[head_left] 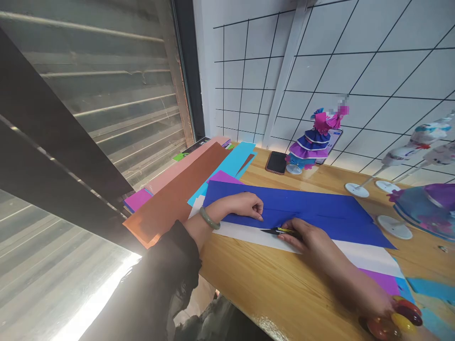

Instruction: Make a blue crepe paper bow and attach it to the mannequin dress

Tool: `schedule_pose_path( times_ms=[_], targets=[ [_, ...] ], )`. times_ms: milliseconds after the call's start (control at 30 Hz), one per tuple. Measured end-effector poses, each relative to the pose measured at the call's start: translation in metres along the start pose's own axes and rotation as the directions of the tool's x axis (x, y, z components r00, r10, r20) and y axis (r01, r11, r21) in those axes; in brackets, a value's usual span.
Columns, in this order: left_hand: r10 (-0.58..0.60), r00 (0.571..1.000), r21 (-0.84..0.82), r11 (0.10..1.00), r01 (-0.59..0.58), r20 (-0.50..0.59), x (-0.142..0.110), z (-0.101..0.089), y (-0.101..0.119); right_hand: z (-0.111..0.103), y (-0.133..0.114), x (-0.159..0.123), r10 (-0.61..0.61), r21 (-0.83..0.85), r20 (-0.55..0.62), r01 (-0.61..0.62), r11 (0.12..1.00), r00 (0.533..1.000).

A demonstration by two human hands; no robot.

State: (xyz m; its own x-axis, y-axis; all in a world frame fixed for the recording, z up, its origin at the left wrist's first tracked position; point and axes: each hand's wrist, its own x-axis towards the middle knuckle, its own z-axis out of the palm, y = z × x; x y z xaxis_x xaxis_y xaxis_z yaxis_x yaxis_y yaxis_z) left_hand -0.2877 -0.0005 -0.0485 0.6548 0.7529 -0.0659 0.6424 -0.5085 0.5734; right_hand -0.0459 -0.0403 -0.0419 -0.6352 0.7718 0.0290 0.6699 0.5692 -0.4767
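Observation:
A dark blue sheet of paper [302,199] lies across the table over a white sheet [245,232]. Thin lines or slits run along the blue sheet. My left hand [247,205], with a green bangle at the wrist, rests on the blue sheet, its fingers curled in and nothing seen in them. My right hand [302,233] is closed around a slim, pointed black-and-yellow tool [279,231]. The tool's tip points left, over the white strip along the blue sheet's near edge. Its exact kind cannot be made out.
Brown sheets [177,194] and light blue sheets [227,166] lie at the left. A phone [276,162] and a figure in a layered paper dress [309,147] stand at the back. More figures on white round bases [356,190] are at right. A slatted shutter [117,80] borders the left.

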Motion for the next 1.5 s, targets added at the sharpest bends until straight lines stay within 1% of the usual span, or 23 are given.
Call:
schedule_pose_path(
  times_ms=[267, 633, 1000, 1133, 1333, 1500],
  targets=[
    [-0.023, 1.0, -0.01, 1.0, 0.023, 0.002, -0.0015, -0.0016, 0.0028, 0.0012, -0.0008, -0.0003, -0.008, 0.003, 0.006, 0.008, 1.0, 1.0],
    [-0.04, 0.999, -0.068, 0.997, 0.04, 0.01, -0.0056, -0.0059, 0.008, 0.0021, 0.0006, -0.0013, 0.006, 0.012, 0.003, -0.006, 1.0, 1.0],
    [-0.028, 0.999, -0.152, 0.988, 0.031, 0.019, -0.004, -0.0045, 0.0005, 0.0032, 0.001, -0.0011, -0.003, 0.022, -0.042, 0.004, 1.0, 0.999],
    [-0.041, 0.999, -0.153, 0.987, 0.045, 0.029, -0.004, -0.0053, 0.0014, 0.0038, 0.0023, -0.0012, 0.01, 0.029, -0.016, -0.009, 1.0, 1.0],
    [-0.045, 0.999, -0.156, 0.987, 0.047, 0.019, -0.0043, -0.0051, 0.0016, 0.0036, -0.0032, 0.0011, 0.009, 0.024, 0.007, -0.009, 1.0, 1.0],
    [-0.051, 0.998, -0.156, 0.986, 0.056, 0.037, -0.0053, -0.006, 0.0027, 0.0051, -0.0077, 0.0051, -0.013, 0.031, -0.008, 0.013, 0.999, 1.0]
  ],
)
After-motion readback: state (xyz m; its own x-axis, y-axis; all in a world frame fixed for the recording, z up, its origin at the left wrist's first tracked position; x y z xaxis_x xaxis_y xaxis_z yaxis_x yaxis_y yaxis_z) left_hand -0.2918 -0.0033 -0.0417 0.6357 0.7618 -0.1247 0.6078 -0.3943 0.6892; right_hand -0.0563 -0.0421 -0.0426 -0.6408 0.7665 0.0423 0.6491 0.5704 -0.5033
